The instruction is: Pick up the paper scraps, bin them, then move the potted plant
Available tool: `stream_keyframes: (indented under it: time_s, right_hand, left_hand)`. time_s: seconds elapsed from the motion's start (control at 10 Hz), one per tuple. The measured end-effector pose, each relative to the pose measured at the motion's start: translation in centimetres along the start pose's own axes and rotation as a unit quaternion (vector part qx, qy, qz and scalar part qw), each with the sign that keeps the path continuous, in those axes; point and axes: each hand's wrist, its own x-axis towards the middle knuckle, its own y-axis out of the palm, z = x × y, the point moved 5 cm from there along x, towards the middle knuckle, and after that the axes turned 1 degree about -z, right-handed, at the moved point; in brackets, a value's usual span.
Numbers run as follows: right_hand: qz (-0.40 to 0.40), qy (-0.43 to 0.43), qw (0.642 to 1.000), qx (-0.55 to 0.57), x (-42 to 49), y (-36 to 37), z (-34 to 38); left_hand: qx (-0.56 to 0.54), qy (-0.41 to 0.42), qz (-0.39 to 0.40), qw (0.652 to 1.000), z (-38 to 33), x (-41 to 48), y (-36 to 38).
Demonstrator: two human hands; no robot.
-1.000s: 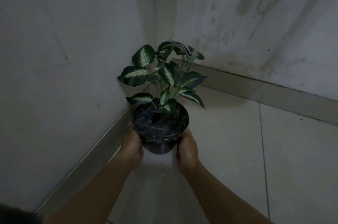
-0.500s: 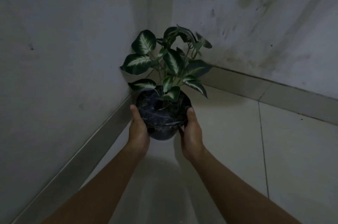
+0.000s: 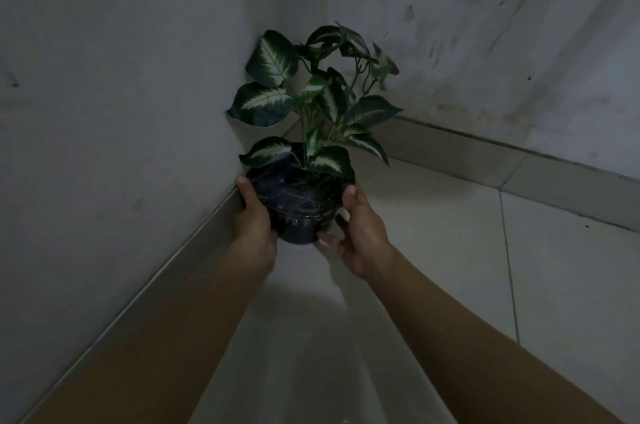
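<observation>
A potted plant (image 3: 300,201) with green-and-white leaves in a dark round pot sits in the corner of the room, low over the tiled floor; I cannot tell whether it touches the floor. My left hand (image 3: 254,221) wraps the pot's left side with the thumb at the rim. My right hand (image 3: 360,233) is against the pot's right side, thumb at the rim, fingers spread loosely under the base. No paper scraps and no bin are in view.
Two stained pale walls meet just behind the plant, the left wall (image 3: 121,94) close to my left arm. A skirting strip (image 3: 485,160) runs along both walls. Pale floor tiles (image 3: 433,250) stretch to the right and toward me.
Both hands have carried the plant forward and deeper into the corner. The right hand's fingers have loosened and spread around the pot's base.
</observation>
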Motion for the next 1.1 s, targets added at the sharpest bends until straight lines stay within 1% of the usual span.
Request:
stream_keyframes:
  time_s: [0.1, 0.2, 0.4, 0.6, 0.7, 0.8, 0.9, 1.0, 1.1]
  right_hand:
    - [-0.014, -0.017, 0.999, -0.040, 0.2, -0.4, 0.2]
    - [-0.034, -0.041, 0.992, -0.118, 0.2, -0.7, 0.4]
    - [-0.055, -0.015, 0.973, -0.224, -1.1, -0.1, -0.3]
    - [-0.070, -0.033, 0.950, -0.303, -3.3, -0.2, 0.9]
    - [-0.076, -0.046, 0.948, -0.305, -4.5, 0.0, 2.0]
    - [-0.080, -0.059, 0.945, -0.311, -5.6, 0.2, 3.2]
    - [-0.078, -0.070, 0.944, -0.311, -7.2, 0.3, 4.6]
    - [-0.074, -0.077, 0.936, -0.337, -9.0, 0.4, 5.7]
    - [-0.074, -0.101, 0.929, -0.347, -10.6, 0.3, 6.8]
  left_hand:
    - [-0.004, 0.028, 0.021, 0.999, 0.5, -0.4, 0.3]
    - [0.005, 0.045, 0.041, 0.998, 0.7, -0.9, 0.4]
    - [0.056, 0.064, -0.006, 0.996, 0.8, -2.5, 0.7]
    - [0.151, 0.104, -0.052, 0.982, -0.2, -4.3, 0.4]
    - [0.206, 0.145, -0.062, 0.966, -1.1, -5.4, 0.3]
    - [0.225, 0.183, -0.051, 0.956, -2.1, -6.7, 0.5]
    - [0.243, 0.257, -0.020, 0.935, -3.5, -8.7, 1.2]
    - [0.294, 0.329, 0.014, 0.897, -4.7, -10.9, 1.8]
    - [0.388, 0.414, -0.012, 0.824, -5.8, -13.1, 1.6]
